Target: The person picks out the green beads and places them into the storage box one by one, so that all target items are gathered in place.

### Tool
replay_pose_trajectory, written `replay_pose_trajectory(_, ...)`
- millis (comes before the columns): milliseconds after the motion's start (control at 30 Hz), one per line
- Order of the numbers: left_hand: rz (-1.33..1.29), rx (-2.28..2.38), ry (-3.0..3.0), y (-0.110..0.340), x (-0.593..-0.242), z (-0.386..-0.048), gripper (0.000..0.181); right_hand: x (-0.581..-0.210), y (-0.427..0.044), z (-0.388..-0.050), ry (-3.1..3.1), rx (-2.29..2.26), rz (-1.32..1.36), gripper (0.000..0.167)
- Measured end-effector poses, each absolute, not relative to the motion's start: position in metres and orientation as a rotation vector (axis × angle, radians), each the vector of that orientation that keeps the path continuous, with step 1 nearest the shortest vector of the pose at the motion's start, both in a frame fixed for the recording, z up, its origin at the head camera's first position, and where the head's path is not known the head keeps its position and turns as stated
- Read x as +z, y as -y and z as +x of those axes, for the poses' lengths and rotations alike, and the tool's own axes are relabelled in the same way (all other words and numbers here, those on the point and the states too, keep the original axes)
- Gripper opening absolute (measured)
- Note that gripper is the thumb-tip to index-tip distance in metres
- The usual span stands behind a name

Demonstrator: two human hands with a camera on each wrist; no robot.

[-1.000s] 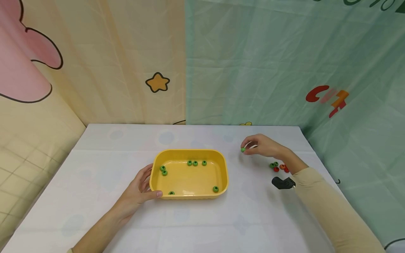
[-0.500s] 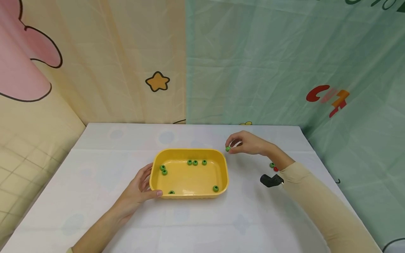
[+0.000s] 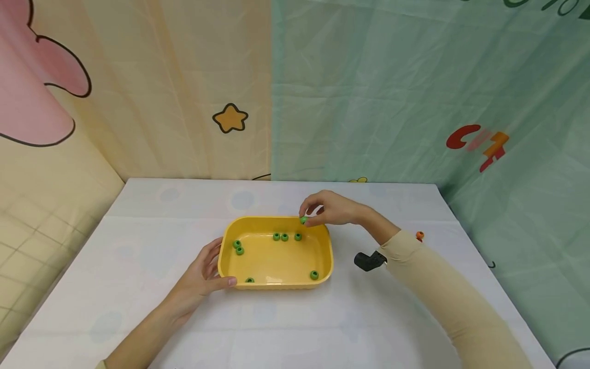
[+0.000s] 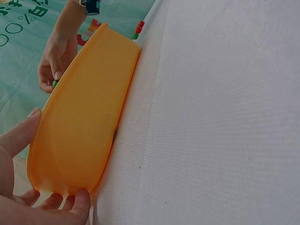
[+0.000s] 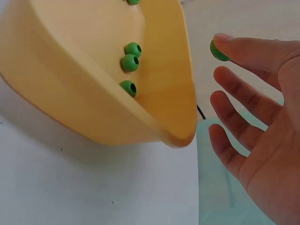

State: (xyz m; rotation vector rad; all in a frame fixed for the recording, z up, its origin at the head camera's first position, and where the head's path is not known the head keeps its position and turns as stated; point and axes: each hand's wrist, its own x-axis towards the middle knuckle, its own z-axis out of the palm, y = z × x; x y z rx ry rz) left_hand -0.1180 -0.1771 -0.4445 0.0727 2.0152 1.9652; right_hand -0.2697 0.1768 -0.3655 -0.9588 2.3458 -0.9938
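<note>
A yellow tray [image 3: 276, 264] stands on the table with several green beads [image 3: 284, 237] lying in it. My left hand [image 3: 201, 279] grips its left end, the thumb over the near rim and the fingers against the outer wall, as the left wrist view [image 4: 42, 206] also shows. Above the tray's far right rim is my right hand [image 3: 333, 207], pinching one green bead [image 3: 303, 220] between thumb and forefinger. The right wrist view has that green bead [image 5: 218, 50] at the thumb tip, with the other fingers spread loosely below.
An orange bead [image 3: 419, 235] shows on the table [image 3: 276, 328] at the right, partly behind the right sleeve [image 3: 442, 287]. Red and green beads [image 4: 139, 29] appear beyond the tray in the left wrist view. A black wrist camera [image 3: 370, 261] juts from the right wrist.
My right hand has moved left with the pinched green bead, from the right part of the table to above the tray's far rim. The left hand and tray have stayed put.
</note>
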Motion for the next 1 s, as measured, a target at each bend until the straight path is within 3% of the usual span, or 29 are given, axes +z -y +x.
replay_pose_trajectory(567, 0.082, 1.974, -2.014, 0.176, -0.448, -0.119, 0.106, -0.363, -0.12, -0.272, -2.262, -0.935, -1.184, 0.018)
replay_pose_trajectory(733, 0.098, 1.991, -2.004, 0.176, -0.449, -0.118, 0.106, -0.361, -0.124, -0.271, -2.301, -0.91, -1.153, 0.027)
replay_pose_trajectory(1000, 0.105, 2.005, -1.996, 0.177, -0.449, -0.118, 0.107, -0.362, -0.151, -0.273, -2.338, -0.957, -1.043, 0.025)
